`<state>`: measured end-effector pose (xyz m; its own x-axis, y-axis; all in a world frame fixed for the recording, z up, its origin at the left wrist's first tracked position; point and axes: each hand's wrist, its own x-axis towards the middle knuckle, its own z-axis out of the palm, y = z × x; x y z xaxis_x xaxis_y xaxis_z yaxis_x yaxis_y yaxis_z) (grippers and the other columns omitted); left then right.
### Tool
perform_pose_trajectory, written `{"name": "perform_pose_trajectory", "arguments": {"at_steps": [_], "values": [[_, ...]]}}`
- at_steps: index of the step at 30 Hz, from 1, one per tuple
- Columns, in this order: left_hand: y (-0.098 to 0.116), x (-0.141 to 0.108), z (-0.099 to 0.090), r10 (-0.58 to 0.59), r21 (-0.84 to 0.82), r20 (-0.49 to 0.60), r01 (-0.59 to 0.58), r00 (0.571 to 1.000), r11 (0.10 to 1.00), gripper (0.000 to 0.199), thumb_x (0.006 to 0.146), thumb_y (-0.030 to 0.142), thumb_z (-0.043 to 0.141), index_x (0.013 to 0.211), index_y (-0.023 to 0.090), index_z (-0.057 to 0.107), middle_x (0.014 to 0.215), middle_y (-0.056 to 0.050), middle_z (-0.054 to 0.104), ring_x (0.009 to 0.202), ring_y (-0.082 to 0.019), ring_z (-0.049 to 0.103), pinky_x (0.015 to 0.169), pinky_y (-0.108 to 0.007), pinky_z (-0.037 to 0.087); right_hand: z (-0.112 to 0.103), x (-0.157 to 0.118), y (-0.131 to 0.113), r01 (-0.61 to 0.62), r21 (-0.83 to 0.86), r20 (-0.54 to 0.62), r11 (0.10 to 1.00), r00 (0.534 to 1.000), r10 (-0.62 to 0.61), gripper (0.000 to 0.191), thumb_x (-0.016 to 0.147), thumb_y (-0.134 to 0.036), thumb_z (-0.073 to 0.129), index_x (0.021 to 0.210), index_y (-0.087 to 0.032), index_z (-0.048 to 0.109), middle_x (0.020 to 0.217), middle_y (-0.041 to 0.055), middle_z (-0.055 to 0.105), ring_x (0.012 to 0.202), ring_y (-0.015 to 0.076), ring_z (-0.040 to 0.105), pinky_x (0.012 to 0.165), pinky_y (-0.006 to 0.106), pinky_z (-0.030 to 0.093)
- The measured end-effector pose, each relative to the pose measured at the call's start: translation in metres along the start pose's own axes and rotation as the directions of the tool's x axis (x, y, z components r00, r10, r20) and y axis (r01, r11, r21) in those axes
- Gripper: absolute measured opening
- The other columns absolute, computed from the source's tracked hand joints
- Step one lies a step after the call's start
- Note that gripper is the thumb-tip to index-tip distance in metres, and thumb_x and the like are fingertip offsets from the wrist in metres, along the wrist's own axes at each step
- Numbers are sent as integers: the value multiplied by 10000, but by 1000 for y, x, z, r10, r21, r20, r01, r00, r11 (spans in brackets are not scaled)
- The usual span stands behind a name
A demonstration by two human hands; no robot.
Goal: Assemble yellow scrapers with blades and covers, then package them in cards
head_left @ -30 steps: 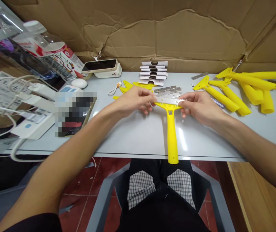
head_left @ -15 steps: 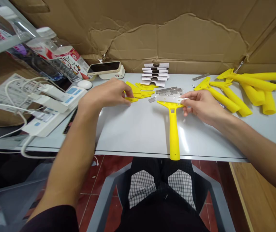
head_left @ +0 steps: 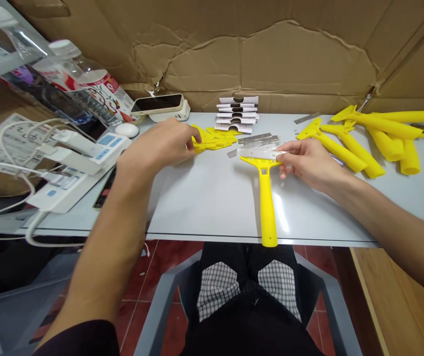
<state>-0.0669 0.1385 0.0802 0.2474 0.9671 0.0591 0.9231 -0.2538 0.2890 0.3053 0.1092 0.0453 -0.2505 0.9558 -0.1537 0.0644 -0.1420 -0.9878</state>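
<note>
My right hand (head_left: 301, 159) pinches the right end of a yellow scraper's head; the scraper (head_left: 267, 207) has its handle toward me, its end reaching the table's front edge. A flat metal strip (head_left: 259, 153) lies along the top of that head. Just behind it are several loose metal blades (head_left: 261, 140). To the left, my left hand (head_left: 167, 141) has its fingertips closed at the left side of a pile of flat yellow pieces (head_left: 217, 138); whatever is between them is hidden.
Several yellow handles (head_left: 390, 126) lie at the right, near a lone blade (head_left: 307, 118). Paper-wrapped packs (head_left: 237, 114) stand behind the pile. At the left are a phone (head_left: 158, 104), a power strip (head_left: 81, 173), cables and bottles (head_left: 104, 94). Cardboard (head_left: 271, 64) backs the table.
My left hand has shifted slightly left and its fingertips have drawn back from the front yellow piece, which has left its former place. My right hand stays at the scraper's head.
</note>
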Motion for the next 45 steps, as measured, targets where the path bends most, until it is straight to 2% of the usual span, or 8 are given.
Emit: {"name": "perform_pose_trajectory", "arguments": {"at_steps": [4,7,11,16,25,35,41,45], "values": [[18,-12,-16,-12,-105,-87,3,996,994,375,712,89,798,1049,238,873,738,-5,684,817,-246,639,1007,-340,498,2,-1,-3,-13,-12,-21,1000,1000,13,149,884,-166,941,878,-212,799,820,54,782,606,145,677,600,296,637],[44,-25,-25,58,-249,-202,-108,978,963,397,837,172,779,1219,219,874,945,-53,760,869,-224,648,972,-377,541,1,-1,-2,-4,-19,-15,1000,1000,4,124,891,-171,935,904,-207,816,838,58,789,606,142,684,610,297,637],[75,-32,-21,31,-619,-267,-197,963,760,50,850,186,790,892,212,779,947,-64,764,850,-209,716,842,-382,629,1,-1,0,16,-5,-6,1000,1000,-16,91,907,-143,893,914,-197,819,815,59,779,618,147,696,606,291,632],[92,-22,6,57,-720,-98,-110,994,686,114,750,145,768,699,221,700,797,-49,727,691,-191,711,619,-328,599,2,-2,-1,4,-22,-5,1000,1000,-4,93,907,-148,899,917,-197,821,731,39,747,591,148,689,593,283,626],[75,-4,39,-77,-784,127,148,989,603,124,725,106,787,775,205,730,834,-94,774,654,-218,770,553,-332,632,5,-2,-4,0,0,-20,1000,1000,0,153,886,-152,957,889,-192,809,732,36,747,553,138,681,563,277,614],[62,-4,19,149,-730,154,10,977,683,230,689,205,956,917,221,934,935,-96,877,850,-243,837,811,-336,696,7,-3,-8,-18,-6,-35,1000,999,17,140,945,-67,851,898,-192,810,696,30,737,545,138,687,573,263,624],[56,-5,9,2,-642,11,6,1000,767,152,702,135,974,818,193,894,849,-86,841,863,-248,821,843,-316,662,5,-2,-6,-4,-4,-30,1000,1000,4,143,923,-120,922,900,-199,805,688,24,726,547,144,693,578,270,647],[61,-5,7,-134,-737,-145,-17,980,675,146,767,125,945,862,194,859,852,-63,809,879,-227,795,848,-328,638,4,-2,-5,4,-9,-28,1000,1000,-4,130,932,-127,921,908,-191,811,704,33,744,544,141,699,575,267,640]]}}
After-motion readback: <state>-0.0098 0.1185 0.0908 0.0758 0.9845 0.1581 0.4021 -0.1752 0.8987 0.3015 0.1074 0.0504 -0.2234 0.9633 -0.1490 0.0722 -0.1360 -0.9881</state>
